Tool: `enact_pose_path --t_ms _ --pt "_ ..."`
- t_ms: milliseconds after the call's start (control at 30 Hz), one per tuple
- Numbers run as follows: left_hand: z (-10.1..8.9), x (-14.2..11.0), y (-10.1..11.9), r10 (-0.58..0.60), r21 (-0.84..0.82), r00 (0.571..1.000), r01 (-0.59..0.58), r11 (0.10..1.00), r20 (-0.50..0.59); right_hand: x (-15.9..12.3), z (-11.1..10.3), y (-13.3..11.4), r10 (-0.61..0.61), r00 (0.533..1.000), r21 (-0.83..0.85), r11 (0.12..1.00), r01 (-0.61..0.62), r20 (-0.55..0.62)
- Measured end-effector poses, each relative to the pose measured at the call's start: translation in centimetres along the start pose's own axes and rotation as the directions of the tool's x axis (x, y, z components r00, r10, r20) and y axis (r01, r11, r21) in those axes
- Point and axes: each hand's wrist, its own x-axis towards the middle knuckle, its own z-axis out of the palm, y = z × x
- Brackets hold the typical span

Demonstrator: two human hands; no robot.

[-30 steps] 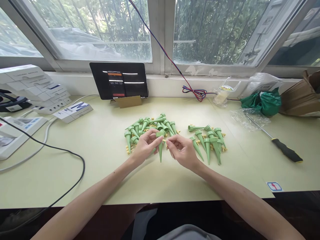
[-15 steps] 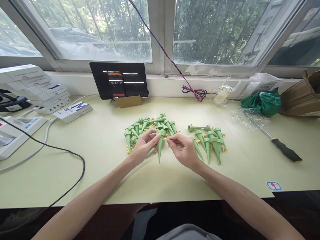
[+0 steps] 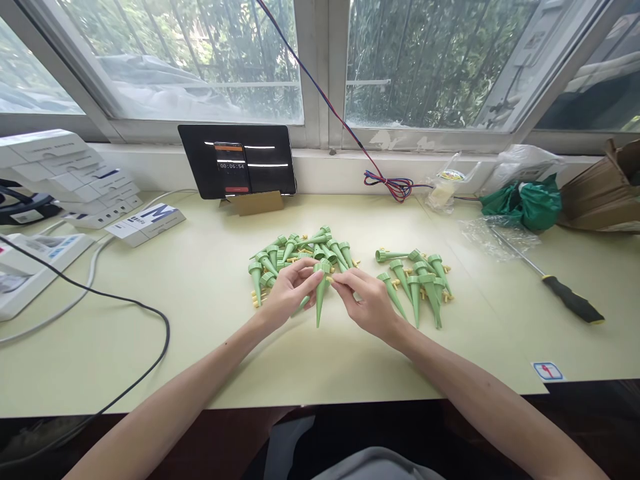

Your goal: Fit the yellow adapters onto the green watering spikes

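My left hand (image 3: 286,293) is closed on a green plant watering spike (image 3: 321,297), its ribbed cap up and its point down. My right hand (image 3: 369,303) pinches a small yellow valve (image 3: 329,280) at the side of the spike, just under the cap. Whether the valve sits in the spike or only touches it, I cannot tell. Behind my hands lies a pile of more green spikes (image 3: 255,273) with small yellow pieces among them. To the right of my right hand is a second group of spikes (image 3: 414,300), with yellow valves showing at several of them.
A tablet (image 3: 270,160) showing a timer leans on a cardboard stand at the back. White boxes (image 3: 50,160) and a power strip (image 3: 45,267) are at the left. A screwdriver (image 3: 573,300), a green bag (image 3: 535,203) and coiled wire (image 3: 395,185) lie right.
My right hand has moved slightly left, bringing the yellow valve up to the side of the spike. My left hand and the spike stay nearly still.
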Motion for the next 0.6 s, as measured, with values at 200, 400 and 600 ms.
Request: enact_pose_path --t_ms 200,400,600 --pt "0.01 -0.10 0.13 0.008 0.040 1.000 -0.008 0.999 0.007 0.20 -0.06 -0.26 0.069 0.998 0.085 0.994 -0.070 0.011" --pt "0.05 -0.09 0.17 0.023 0.072 1.000 -0.023 0.997 0.010 0.43 -0.30 -0.39 0.222 0.972 0.237 0.943 -0.233 0.074" --pt "0.08 -0.10 0.06 0.050 0.102 0.999 -0.052 0.993 0.017 0.70 -0.51 -0.16 0.336 0.930 0.382 0.849 -0.366 0.147"
